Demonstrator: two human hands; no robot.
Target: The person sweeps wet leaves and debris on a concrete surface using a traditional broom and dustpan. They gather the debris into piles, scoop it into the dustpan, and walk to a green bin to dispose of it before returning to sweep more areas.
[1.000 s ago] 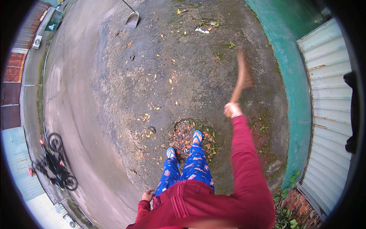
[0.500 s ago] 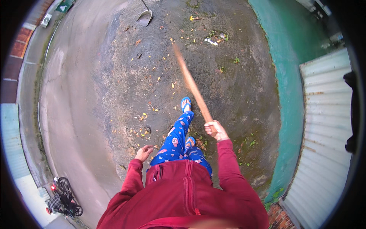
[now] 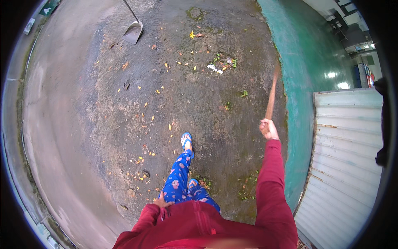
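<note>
My right hand (image 3: 270,129) is closed around the near end of a long brown stick broom (image 3: 272,93). The broom reaches forward over the pavement. Its far end thins and blurs close to the edge of the green floor. My left hand (image 3: 163,201) hangs by my left thigh, touching or nearly touching the blue patterned trousers (image 3: 177,178). Its fingers are loosely apart, with nothing seen in them. A long-handled grey dustpan (image 3: 132,33) rests on the ground ahead to the left. Yellow leaves (image 3: 170,127) lie scattered between the dustpan and my feet.
A low patch of white scraps and leaves (image 3: 219,67) lies ahead. To the right are a smooth green floor (image 3: 300,83) and a corrugated metal sheet (image 3: 348,145). A paved lane (image 3: 54,124) runs along the left. My left foot, in a blue flip-flop (image 3: 187,142), is forward.
My right hand has swung the broom forward and to the right, from above the leaves toward the green floor. The left hand has drawn back to my thigh. My view has shifted right.
</note>
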